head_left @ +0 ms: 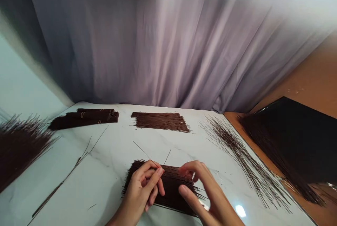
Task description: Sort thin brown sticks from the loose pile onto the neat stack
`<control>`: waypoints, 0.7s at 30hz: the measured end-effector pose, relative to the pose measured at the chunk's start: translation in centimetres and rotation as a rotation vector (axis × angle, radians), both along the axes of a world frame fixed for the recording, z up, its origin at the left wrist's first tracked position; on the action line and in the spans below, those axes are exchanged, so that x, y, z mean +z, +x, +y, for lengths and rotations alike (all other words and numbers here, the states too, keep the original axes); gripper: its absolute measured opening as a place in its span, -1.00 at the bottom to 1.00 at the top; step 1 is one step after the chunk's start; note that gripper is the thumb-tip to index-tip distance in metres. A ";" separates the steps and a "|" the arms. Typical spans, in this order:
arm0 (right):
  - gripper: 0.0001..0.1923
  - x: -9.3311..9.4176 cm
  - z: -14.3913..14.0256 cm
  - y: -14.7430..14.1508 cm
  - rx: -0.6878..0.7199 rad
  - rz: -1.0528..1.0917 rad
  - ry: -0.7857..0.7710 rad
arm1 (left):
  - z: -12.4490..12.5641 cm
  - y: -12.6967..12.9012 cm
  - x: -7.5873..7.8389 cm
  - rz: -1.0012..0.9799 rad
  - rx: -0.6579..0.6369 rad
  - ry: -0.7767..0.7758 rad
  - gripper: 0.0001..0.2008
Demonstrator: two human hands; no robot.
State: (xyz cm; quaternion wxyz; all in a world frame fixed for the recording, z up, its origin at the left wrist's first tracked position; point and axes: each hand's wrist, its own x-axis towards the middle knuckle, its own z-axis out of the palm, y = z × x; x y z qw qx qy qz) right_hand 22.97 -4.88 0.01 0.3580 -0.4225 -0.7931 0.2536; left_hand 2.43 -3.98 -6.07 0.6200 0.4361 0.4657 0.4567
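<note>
A flat bundle of thin dark brown sticks [172,183] lies on the white marble table [110,155] near the front edge. My left hand [143,191] rests on the bundle's left part, fingers curled, pinching a thin stick between thumb and fingertips. My right hand [202,194] lies over the bundle's right part, fingers bent onto the sticks and thumb stretched toward the left hand. Two single sticks [147,154] poke up from the bundle behind my fingers.
Further back lie a tied roll of sticks [84,117] and a flat layer of sticks [160,121]. A loose fan of sticks [244,159] spreads at right, beside a large dark heap [289,141]. Another pile [18,145] sits at left. A grey curtain [168,43] hangs behind.
</note>
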 end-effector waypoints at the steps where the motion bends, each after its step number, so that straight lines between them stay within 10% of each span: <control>1: -0.88 -0.8 0.8 -0.1 0.014 -0.024 -0.049 | 0.0 0.0 0.0 -0.016 0.007 0.018 -0.63; 10: -0.61 -2.8 2.3 -2.0 0.065 0.141 -0.420 | -0.1 -0.3 1.9 -0.054 0.041 0.024 -0.68; 21: -0.70 -3.8 0.8 -2.0 0.010 0.166 -0.169 | -0.5 -0.2 2.5 -0.018 0.023 0.038 -0.70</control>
